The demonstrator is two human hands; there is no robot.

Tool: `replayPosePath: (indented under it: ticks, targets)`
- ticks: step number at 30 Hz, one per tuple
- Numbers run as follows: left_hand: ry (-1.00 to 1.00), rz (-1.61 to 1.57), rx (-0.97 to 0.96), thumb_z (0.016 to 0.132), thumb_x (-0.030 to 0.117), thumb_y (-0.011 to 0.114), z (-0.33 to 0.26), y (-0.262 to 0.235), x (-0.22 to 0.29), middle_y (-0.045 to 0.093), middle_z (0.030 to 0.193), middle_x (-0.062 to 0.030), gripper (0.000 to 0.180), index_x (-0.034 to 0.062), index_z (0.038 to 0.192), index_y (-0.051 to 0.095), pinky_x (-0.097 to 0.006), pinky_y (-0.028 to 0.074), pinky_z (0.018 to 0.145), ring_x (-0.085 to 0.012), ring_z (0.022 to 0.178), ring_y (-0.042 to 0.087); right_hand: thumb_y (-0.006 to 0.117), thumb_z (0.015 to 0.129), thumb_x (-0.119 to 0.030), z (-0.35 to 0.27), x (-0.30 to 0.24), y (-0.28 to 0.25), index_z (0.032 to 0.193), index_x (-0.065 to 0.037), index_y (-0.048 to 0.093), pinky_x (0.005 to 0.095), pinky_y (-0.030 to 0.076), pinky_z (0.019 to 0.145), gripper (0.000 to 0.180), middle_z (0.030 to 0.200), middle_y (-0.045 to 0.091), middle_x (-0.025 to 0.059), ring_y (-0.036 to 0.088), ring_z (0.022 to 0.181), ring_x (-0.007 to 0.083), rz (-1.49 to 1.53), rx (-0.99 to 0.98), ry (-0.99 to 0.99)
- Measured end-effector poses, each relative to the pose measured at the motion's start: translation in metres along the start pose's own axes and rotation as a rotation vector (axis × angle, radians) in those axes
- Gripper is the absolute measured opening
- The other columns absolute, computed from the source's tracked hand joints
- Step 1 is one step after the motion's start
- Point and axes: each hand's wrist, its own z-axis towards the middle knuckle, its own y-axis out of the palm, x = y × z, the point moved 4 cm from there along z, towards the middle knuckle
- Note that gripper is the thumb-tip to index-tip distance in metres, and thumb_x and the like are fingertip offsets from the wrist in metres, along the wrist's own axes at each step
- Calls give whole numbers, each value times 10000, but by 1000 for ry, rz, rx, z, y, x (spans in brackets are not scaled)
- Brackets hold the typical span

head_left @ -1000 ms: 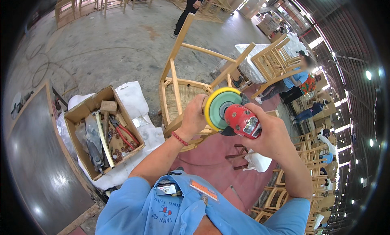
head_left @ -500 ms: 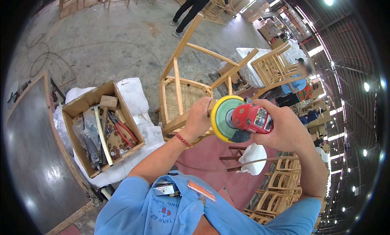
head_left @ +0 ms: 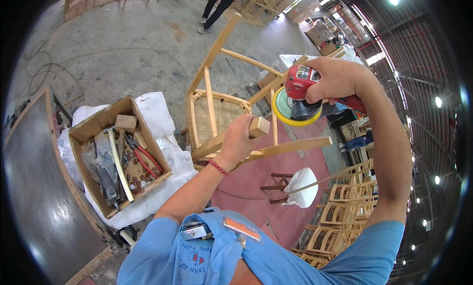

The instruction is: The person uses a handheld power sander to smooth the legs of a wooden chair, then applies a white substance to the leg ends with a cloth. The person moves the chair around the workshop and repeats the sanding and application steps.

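A wooden chair with a woven seat lies turned so that its legs stick out toward me and upward. My left hand is wrapped round one of its legs near the square end. My right hand grips a red disc sander by its body. The sander's round pad, green with a yellow rim, hovers by the far-right leg of the chair; whether it touches the wood I cannot tell. Another leg points right, below the sander.
At left, a cardboard box holds a mallet, red-handled pliers and small brown parts, on white foam. Beside it stands a dark-topped table. A white-covered stool and rows of chairs are at right. A person stands beyond.
My right hand has moved the sander up and to the right, off the end of the leg in my left hand, to beside the far-right leg. My left hand keeps its hold.
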Motion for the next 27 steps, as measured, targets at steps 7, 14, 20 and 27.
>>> replayPosePath:
  ticks: [7, 14, 20, 27]
  targets:
    - [19, -106, 16, 705, 82, 783, 0, 1, 3, 610, 964, -157, 400, 23, 1039, 572, -450, 487, 797, -376, 919, 598, 727, 621, -337, -16, -3, 18, 1231, -29, 623, 323, 548, 634, 691, 858, 712, 124, 678, 668, 188, 288, -89, -258]
    - [31, -34, 19, 728, 87, 777, -1, 0, 4, 613, 957, -158, 399, 17, 1061, 567, -443, 493, 804, -366, 922, 603, 746, 629, -323, -1, 19, 21, 1214, -4, 612, 307, 556, 628, 680, 816, 695, 101, 671, 657, 167, 331, -91, -105]
    - [20, -15, 26, 741, 67, 749, 1, -1, 5, 617, 983, -174, 385, 17, 1079, 569, -451, 492, 800, -378, 927, 604, 743, 705, -233, 22, 49, 47, 1162, 11, 608, 276, 545, 549, 536, 776, 665, 75, 642, 608, 140, 855, -291, -162]
    - [-84, -97, -9, 759, 62, 732, -2, 2, 3, 622, 974, -185, 380, 17, 1098, 566, -433, 497, 813, -392, 937, 610, 738, 727, -263, 28, 87, 101, 1188, -36, 600, 270, 542, 562, 532, 797, 664, 76, 646, 628, 143, 1063, -443, -70]
